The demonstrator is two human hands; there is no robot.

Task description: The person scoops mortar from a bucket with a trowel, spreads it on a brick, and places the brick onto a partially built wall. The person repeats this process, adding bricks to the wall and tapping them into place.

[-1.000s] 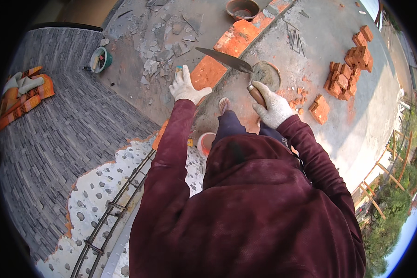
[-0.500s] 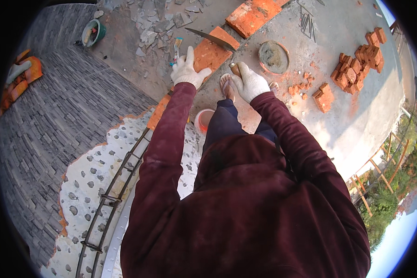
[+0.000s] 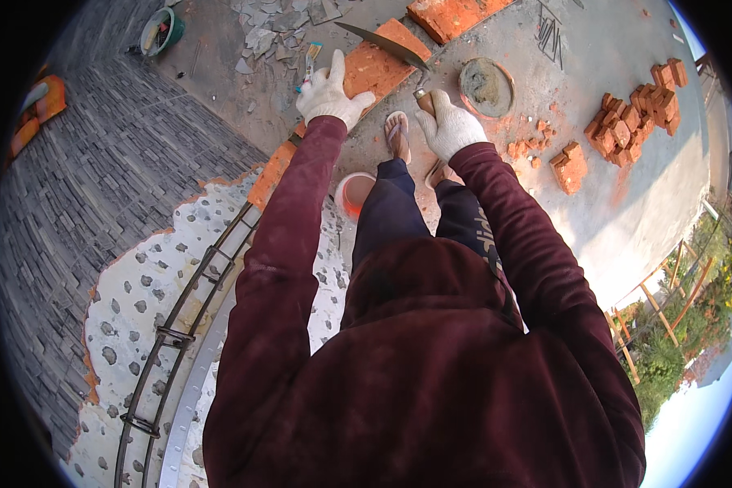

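My left hand (image 3: 331, 92), in a white knit glove, lies at the near left end of an orange brick (image 3: 376, 71) in a low brick row. Its fingers are stretched and the thumb points right along the brick's near edge; whether the far fingers press its side is hidden. My right hand (image 3: 450, 126), gloved alike, is wrapped round the wooden handle of a trowel (image 3: 382, 44). The trowel's dark, pointed blade extends leftward over the far end of the brick. I cannot tell whether the blade touches it.
A tub of grey mortar (image 3: 486, 87) stands right of the row, with brick rubble (image 3: 533, 143) and stacked bricks (image 3: 618, 132) beyond. A red-rimmed bucket (image 3: 355, 193) is by my left leg. A steel rebar frame (image 3: 167, 336) runs at lower left; a green bucket (image 3: 162, 32) sits far left.
My right foot has come back closer to me, and the view has shifted slightly. The right hand still holds the trowel over the brick; the left hand remains at the brick's near end.
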